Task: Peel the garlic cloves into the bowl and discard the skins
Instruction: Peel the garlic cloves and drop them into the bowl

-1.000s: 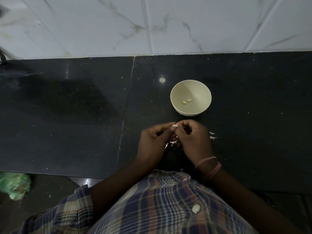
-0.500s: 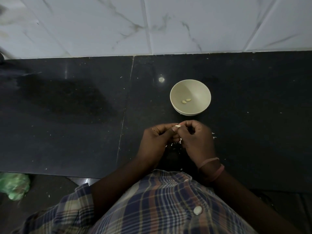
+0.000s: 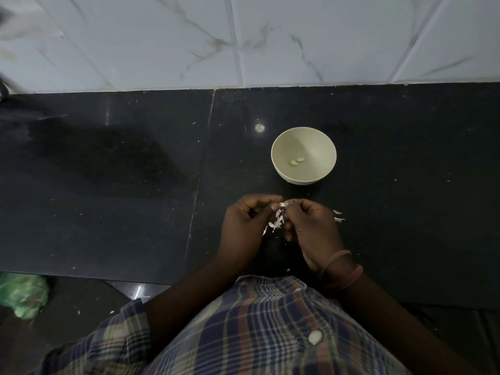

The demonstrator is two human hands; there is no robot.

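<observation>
Left hand (image 3: 244, 226) has fingers curled, pinching one end of the garlic clove (image 3: 283, 204); right hand (image 3: 311, 228) pinches the other end so the two can pull skin apart. Loose skins (image 3: 276, 223) hang between the hands, probably dropping to the counter (image 3: 108, 212), though the light is too dim to be sure. Bowl (image 3: 327, 147) sits just beyond, two peeled cloves (image 3: 297, 161) inside, close for an easy drop.

Bowl (image 3: 303, 155): 1. Peeled cloves (image 3: 296, 161) in it: 2. Clove (image 3: 283, 204) in hands: 1. Hands: 2. Wristbands (image 3: 341, 270): 2. Green bag (image 3: 23, 295): 1.
</observation>
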